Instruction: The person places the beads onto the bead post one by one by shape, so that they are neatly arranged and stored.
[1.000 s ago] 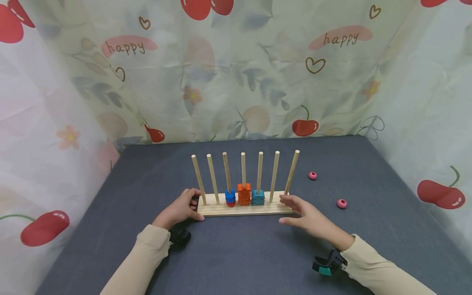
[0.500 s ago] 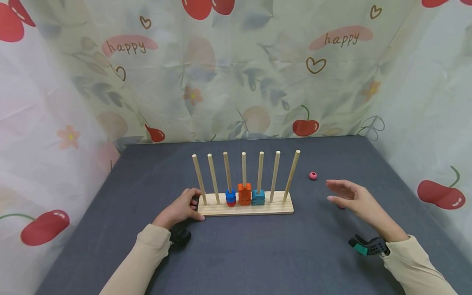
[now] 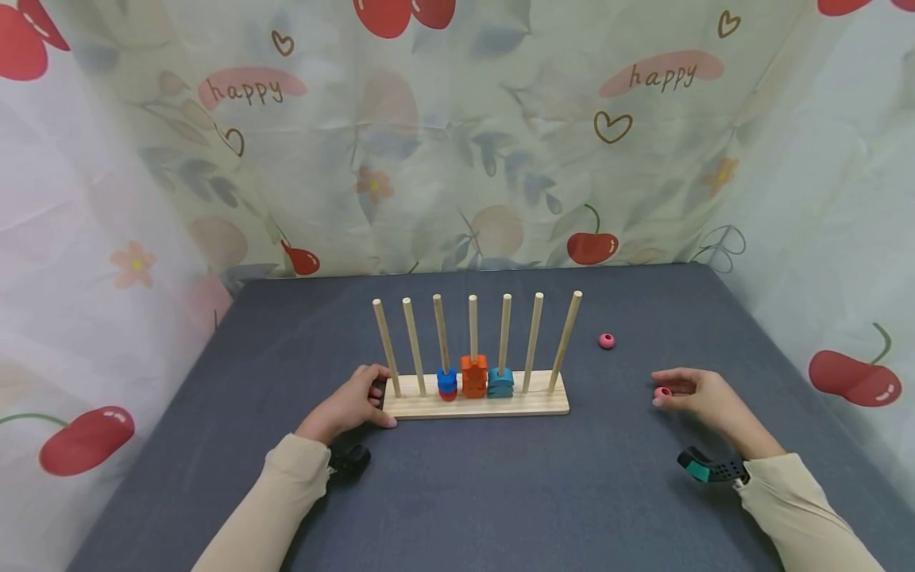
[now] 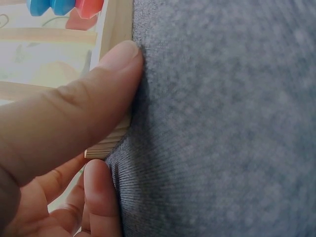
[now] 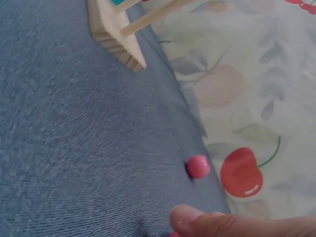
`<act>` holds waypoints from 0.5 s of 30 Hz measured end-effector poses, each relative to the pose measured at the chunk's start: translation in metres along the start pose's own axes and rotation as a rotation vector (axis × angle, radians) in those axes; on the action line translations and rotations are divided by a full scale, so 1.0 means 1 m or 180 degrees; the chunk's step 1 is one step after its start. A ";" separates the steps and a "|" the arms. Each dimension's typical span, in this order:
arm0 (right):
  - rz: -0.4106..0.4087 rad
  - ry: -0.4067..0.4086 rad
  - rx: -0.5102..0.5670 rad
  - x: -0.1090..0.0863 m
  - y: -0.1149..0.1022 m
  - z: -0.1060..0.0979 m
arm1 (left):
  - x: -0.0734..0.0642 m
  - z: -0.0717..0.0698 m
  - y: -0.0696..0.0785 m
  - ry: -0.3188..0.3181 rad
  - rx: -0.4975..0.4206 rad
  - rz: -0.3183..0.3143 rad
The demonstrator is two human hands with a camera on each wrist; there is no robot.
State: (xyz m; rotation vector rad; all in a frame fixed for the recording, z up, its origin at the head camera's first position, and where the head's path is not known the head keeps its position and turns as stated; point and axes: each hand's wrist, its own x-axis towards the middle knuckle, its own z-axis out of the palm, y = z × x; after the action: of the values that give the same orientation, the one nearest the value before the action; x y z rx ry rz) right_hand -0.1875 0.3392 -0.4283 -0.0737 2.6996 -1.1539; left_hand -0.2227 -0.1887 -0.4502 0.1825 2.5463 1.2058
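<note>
right hand [image 3: 704, 392]: pinches pink bead [image 3: 662, 392] on the cloth, right of rack [image 3: 477, 405] | left hand [image 3: 350, 405]: clasps rack's left end, thumb along front edge | second bead [image 3: 606, 341]: beyond, right of rack

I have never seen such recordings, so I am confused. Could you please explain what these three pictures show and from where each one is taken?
A person works with bare hands. One camera sits on the head; one on each wrist gives the close-ups. On the grey cloth table stands a wooden rack of seven pegs carrying blue, orange and teal blocks. The left hand holds the rack's end. The right hand pinches a small pink bead. Another pink bead lies farther back.
</note>
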 end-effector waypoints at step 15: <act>-0.0106 0.0002 -0.0177 0.004 -0.027 0.000 | 0.000 0.001 0.000 0.0007 -0.0003 -0.0014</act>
State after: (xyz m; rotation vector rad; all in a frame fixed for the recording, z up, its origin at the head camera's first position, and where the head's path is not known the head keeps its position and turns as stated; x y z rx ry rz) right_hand -0.1927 0.3197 -0.4099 -0.1271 2.7411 -1.0880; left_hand -0.2220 -0.1883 -0.4504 0.1753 2.5465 1.2062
